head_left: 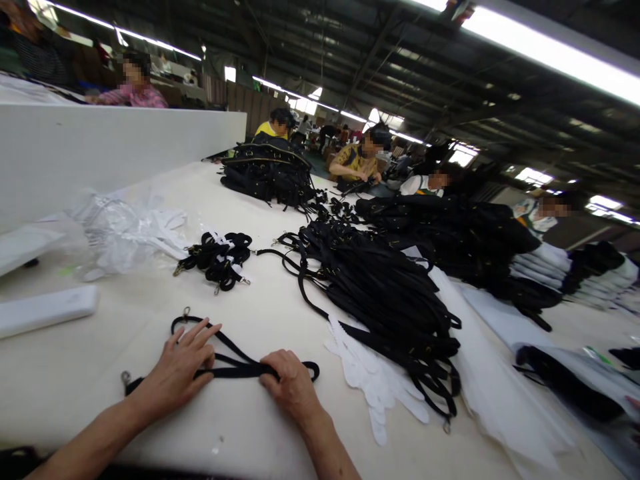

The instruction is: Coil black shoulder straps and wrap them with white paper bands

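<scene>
I see my left hand (177,370) lying flat on a black strap (235,368) near the front edge of the pale worktop (75,373), fingers spread and pressing down, its grip released rather than closed around anything. My right hand (290,387) rests just beside it on the same strap, fingers curled down over the folded middle of the band; I read that grip as clenched onto the strap against the worktop. The strap runs in a long loop between and past both hands, with a small metal clip (125,378) showing at its left end, beside my left wrist, and another metal clip (186,311) at the top of the loop, above my left fingers.

Further back, well apart from my hands, sits a small bundle of coiled straps (220,257). To the right of it a large heap of black straps (380,293) stretches across the worktop, lying partly over white gloves (370,380). Crumpled clear plastic bags (120,230) lie at the left, near a flat white block (45,310). A pile of black bags (270,173) stands at the far end, and several people sit at work behind it.
</scene>
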Tool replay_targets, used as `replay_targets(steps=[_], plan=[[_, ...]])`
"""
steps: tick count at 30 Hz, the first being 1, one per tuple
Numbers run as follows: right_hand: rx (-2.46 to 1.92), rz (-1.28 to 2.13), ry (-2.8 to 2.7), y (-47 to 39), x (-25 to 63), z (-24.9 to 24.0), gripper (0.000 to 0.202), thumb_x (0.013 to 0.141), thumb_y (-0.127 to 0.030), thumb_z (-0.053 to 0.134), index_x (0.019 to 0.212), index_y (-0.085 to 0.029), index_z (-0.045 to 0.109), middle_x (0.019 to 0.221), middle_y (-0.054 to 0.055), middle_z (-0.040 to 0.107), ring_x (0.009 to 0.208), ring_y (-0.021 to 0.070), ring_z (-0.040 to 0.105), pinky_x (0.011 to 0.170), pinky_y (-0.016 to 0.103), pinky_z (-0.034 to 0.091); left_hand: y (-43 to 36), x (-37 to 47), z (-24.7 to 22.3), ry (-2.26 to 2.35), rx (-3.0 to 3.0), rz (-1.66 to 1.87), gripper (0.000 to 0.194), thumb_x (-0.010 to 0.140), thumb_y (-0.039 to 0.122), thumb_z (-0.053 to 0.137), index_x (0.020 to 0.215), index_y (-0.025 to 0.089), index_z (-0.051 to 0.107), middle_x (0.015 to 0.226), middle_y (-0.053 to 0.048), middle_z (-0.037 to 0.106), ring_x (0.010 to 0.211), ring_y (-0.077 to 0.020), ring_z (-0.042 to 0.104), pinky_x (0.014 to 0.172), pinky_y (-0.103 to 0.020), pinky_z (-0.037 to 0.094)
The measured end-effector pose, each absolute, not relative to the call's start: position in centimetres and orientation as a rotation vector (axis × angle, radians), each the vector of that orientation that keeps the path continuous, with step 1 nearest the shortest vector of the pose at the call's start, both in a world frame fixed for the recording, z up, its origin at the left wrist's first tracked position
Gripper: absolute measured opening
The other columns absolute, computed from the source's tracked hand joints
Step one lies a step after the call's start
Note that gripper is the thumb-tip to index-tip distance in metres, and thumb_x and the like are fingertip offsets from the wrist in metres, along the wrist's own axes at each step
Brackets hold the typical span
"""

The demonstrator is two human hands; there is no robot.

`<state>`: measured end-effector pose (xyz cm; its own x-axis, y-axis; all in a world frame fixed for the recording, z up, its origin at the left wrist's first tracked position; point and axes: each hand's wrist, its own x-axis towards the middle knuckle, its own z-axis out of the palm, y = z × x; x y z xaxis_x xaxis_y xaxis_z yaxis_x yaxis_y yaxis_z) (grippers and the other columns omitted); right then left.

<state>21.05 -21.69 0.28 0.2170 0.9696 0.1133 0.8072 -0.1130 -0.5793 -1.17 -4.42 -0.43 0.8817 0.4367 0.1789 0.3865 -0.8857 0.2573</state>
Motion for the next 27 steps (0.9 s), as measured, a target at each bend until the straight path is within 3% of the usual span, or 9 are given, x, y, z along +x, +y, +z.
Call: replay_targets(steps=[5, 9, 11, 14, 20, 27], plan=[[-1.95, 0.351, -1.691, -21.8, 21.2, -0.4, 0.029, 0.08, -0.014, 0.068, 0.106, -0.027, 0.066, 0.102, 0.001, 0.069, 0.096, 0.0185, 0.059, 0.087, 0.031, 0.044, -3.7, -0.8, -0.3, 0.415, 2.922, 0.496, 0.013, 0.086, 0.013, 0.051, 0.085, 0.025, 0.056, 0.147, -0.005, 0.053, 0.145, -0.0312, 0.032, 0.113, -0.062, 0.018], [-1.928, 0.323, -1.739, -21.8, 21.4, -0.8, 0.022, 0.082, -0.013, 0.066, 0.098, -0.028, 0.068, 0.096, -0.001, 0.07, 0.091, 0.0172, 0.06, 0.085, 0.031, 0.043, -2.9, 0.0, -0.7, 0.434, 2.812, 0.453, 0.013, 0.087, 0.013, 0.05, 0.089, 0.025, 0.054, 0.111, -0.004, 0.071, 0.13, -0.0285, 0.052, 0.112, -0.06, 0.017], [-1.909, 0.321, -1.763, -21.8, 21.6, -0.8, 0.021, 0.083, -0.014, 0.066, 0.098, -0.029, 0.067, 0.096, -0.002, 0.07, 0.09, 0.0172, 0.06, 0.083, 0.031, 0.043, -2.9, 0.3, -0.9, 0.501, 2.78, 0.459, 0.021, 0.088, 0.013, 0.049, 0.104, 0.025, 0.055, 0.106, -0.003, 0.07, 0.119, -0.0254, 0.059, 0.113, -0.059, 0.017], [-1.906, 0.328, -1.79, -21.8, 22.0, -0.6, 0.017, 0.087, -0.018, 0.064, 0.099, -0.029, 0.066, 0.096, -0.001, 0.069, 0.09, 0.0179, 0.06, 0.08, 0.031, 0.044, -3.0, 0.5, -1.1, 0.576, 2.752, 0.461, 0.038, 0.091, 0.015, 0.05, 0.126, 0.028, 0.049, 0.114, -0.004, 0.068, 0.114, -0.0234, 0.06, 0.113, -0.059, 0.017], [-1.923, 0.389, -1.828, -21.6, 22.6, 0.1, 0.017, 0.09, -0.017, 0.06, 0.1, -0.029, 0.066, 0.097, 0.0, 0.069, 0.091, 0.0188, 0.06, 0.08, 0.032, 0.045, 0.1, -2.8, -1.1, 0.635, 2.707, 0.37, 0.022, 0.094, 0.027, 0.054, 0.11, 0.039, 0.064, 0.108, 0.003, 0.069, 0.118, -0.0232, 0.058, 0.112, -0.055, 0.02], [-1.918, 0.361, -1.852, -21.4, 22.8, -0.1, 0.015, 0.09, -0.017, 0.059, 0.098, -0.027, 0.066, 0.095, 0.001, 0.069, 0.089, 0.0186, 0.06, 0.08, 0.032, 0.045, 3.8, -7.3, -0.7, 0.683, 2.663, 0.296, 0.02, 0.093, 0.031, 0.054, 0.108, 0.034, 0.067, 0.108, 0.0, 0.07, 0.103, -0.0203, 0.063, 0.096, -0.037, 0.041]])
